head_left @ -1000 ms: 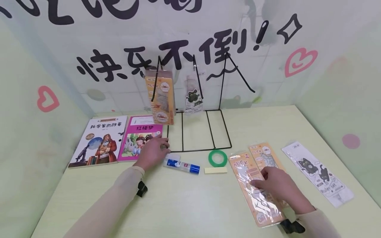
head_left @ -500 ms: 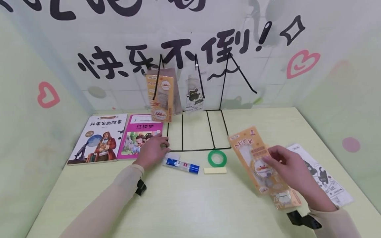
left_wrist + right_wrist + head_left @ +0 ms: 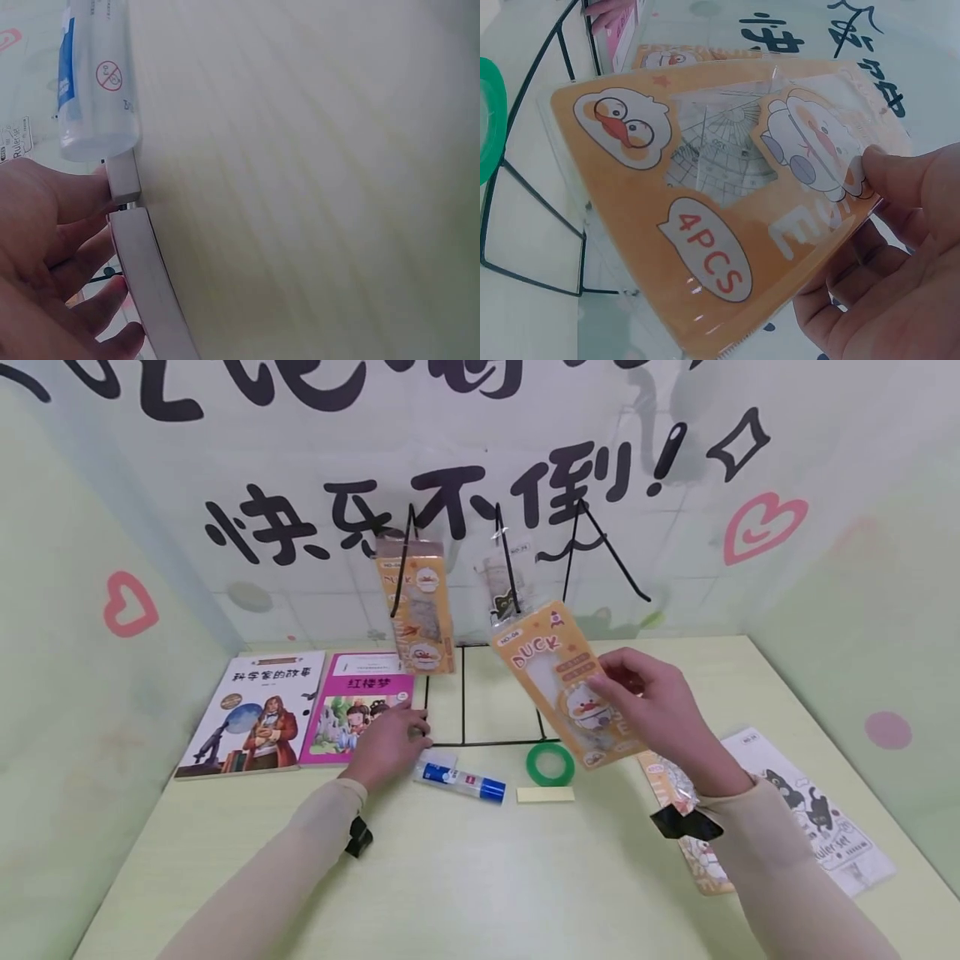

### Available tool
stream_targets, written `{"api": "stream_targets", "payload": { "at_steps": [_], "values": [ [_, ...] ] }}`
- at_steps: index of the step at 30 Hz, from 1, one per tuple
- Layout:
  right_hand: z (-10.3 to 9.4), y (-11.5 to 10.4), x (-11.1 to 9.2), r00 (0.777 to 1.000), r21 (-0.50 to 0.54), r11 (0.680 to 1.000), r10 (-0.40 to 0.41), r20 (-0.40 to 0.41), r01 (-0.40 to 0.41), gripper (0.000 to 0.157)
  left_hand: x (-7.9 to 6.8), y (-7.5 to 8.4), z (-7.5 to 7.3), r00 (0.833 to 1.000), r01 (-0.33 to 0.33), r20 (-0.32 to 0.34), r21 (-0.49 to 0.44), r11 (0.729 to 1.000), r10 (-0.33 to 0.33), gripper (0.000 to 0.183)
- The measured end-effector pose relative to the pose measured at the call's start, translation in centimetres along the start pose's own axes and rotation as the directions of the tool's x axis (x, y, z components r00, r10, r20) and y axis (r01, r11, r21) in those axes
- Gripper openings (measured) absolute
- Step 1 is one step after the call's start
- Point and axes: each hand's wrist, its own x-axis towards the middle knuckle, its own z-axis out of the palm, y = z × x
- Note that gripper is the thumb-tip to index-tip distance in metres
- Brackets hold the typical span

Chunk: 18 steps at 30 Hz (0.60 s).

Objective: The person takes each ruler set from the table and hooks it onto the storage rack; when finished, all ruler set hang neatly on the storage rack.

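Note:
My right hand [image 3: 660, 710] pinches an orange DUCK-printed ruler-set packet [image 3: 551, 660] between thumb and fingers, raised and tilted in front of the black wire display rack [image 3: 495, 744]. The right wrist view shows the packet's back [image 3: 705, 247], marked 4PCS. Down at the left side of the rack's base, my left hand [image 3: 386, 743] holds the wire with loosely curled fingers; its grip is partly hidden. It also lies beside the pink book [image 3: 360, 693]. On the rack hang another orange packet [image 3: 420, 610] and a clear cat ruler-set packet [image 3: 504, 578], partly covered by the raised one.
A white-covered book [image 3: 251, 718] lies far left. Before the rack lie a blue-capped glue stick [image 3: 465, 781], green tape roll [image 3: 550, 765] and pale yellow strip [image 3: 545, 794]. Another orange packet [image 3: 705, 864] and a cat ruler packet [image 3: 832, 827] lie at right, partly under the right arm.
My right hand has lifted the orange packet off the table and carried it up and left towards the rack. The hanging orange packet has swung slightly. My left hand has stayed put.

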Motion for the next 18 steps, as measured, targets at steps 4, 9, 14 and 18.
{"api": "stream_targets", "payload": {
  "at_steps": [4, 9, 14, 18],
  "values": [
    [0.17, 0.07, 0.17, 1.0, -0.005, 1.0, 0.004, 0.0, -0.004, 0.027, 0.1, 0.01, 0.19, 1.0, -0.013, -0.005, 0.013, 1.0, 0.013, 0.019],
    [-0.18, 0.56, -0.2, 1.0, -0.016, 1.0, 0.017, -0.015, -0.018, 0.024, 0.19, -0.03, 0.24, 1.0, -0.019, -0.008, 0.017, 1.0, 0.019, 0.019],
    [-0.31, 0.77, -0.25, 0.999, 0.0, 1.0, -0.029, -0.013, 0.029, 0.019, 0.15, 0.0, 0.19, 1.0, -0.013, -0.008, 0.014, 1.0, 0.013, 0.018],
    [-0.05, 0.72, 0.28, 0.998, 0.03, 0.997, -0.064, -0.003, 0.064, 0.02, 0.06, -0.01, 0.22, 1.0, -0.008, -0.01, 0.007, 1.0, 0.008, 0.018]
  ]
}}
